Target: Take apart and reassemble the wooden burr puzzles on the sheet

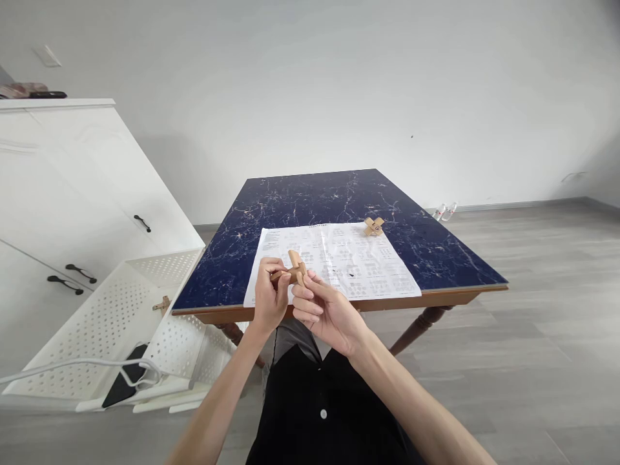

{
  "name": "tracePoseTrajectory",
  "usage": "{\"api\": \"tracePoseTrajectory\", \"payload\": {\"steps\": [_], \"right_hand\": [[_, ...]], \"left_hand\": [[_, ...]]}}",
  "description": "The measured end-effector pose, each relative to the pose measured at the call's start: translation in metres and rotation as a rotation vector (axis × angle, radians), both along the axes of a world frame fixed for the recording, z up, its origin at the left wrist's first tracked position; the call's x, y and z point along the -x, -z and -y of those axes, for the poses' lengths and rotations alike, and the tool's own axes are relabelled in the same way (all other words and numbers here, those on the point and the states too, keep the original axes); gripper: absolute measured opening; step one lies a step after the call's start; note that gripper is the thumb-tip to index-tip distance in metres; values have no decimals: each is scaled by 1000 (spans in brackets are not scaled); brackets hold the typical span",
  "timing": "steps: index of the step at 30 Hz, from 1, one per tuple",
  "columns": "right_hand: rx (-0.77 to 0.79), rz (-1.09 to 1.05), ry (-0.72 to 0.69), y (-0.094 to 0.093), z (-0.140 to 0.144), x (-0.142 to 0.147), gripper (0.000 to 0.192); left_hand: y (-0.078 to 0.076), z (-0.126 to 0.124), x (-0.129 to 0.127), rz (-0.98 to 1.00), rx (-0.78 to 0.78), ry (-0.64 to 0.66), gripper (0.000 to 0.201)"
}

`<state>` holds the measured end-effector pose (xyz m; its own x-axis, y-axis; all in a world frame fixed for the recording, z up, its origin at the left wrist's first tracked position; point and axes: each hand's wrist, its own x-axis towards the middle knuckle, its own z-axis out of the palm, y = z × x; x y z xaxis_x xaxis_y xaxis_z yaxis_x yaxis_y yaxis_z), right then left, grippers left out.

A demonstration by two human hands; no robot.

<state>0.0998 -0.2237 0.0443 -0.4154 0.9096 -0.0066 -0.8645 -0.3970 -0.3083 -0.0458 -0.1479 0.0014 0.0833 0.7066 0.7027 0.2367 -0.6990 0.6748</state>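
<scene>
Both my hands are closed on a wooden interlocking puzzle (pixel 296 265) of notched sticks, held above the near edge of a printed sheet (pixel 285 242). My left hand (pixel 270 290) pinches its left end between thumb and fingers. At its right side, my right hand (pixel 327 310) grips with the thumb and curled fingers. One light stick points up and away from the joint. My fingers hide part of the wood. A second wooden puzzle (pixel 374 225), cross-shaped, rests at the sheet's far right corner.
The sheet lies on a dark blue marbled table (pixel 310 197) with a wooden edge. To the left stands a white perforated rack (pixel 92 323) holding a small wooden piece (pixel 162 305), a black object (pixel 126 374) and a white cable (pixel 72 363), beside a white cabinet (pixel 72 187). Clear bottles (pixel 444 211) stand beyond the table's right side.
</scene>
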Motion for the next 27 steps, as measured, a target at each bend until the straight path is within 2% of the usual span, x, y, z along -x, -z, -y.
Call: {"api": "tracePoseTrajectory", "payload": {"steps": [6, 10, 12, 17, 27], "right_hand": [[-27, 1, 68, 10, 8, 11, 19], [35, -14, 25, 10, 17, 12, 10], [13, -38, -3, 7, 22, 12, 7], [-112, 12, 44, 5, 31, 12, 17], [-189, 203, 58, -3, 31, -4, 22]], "left_hand": [[-2, 12, -11, 97, 43, 38, 38], [-11, 19, -11, 149, 29, 55, 42], [-17, 23, -10, 168, 24, 91, 43], [-30, 34, -10, 193, 55, 137, 37], [-48, 47, -13, 187, 129, 184, 32]]}}
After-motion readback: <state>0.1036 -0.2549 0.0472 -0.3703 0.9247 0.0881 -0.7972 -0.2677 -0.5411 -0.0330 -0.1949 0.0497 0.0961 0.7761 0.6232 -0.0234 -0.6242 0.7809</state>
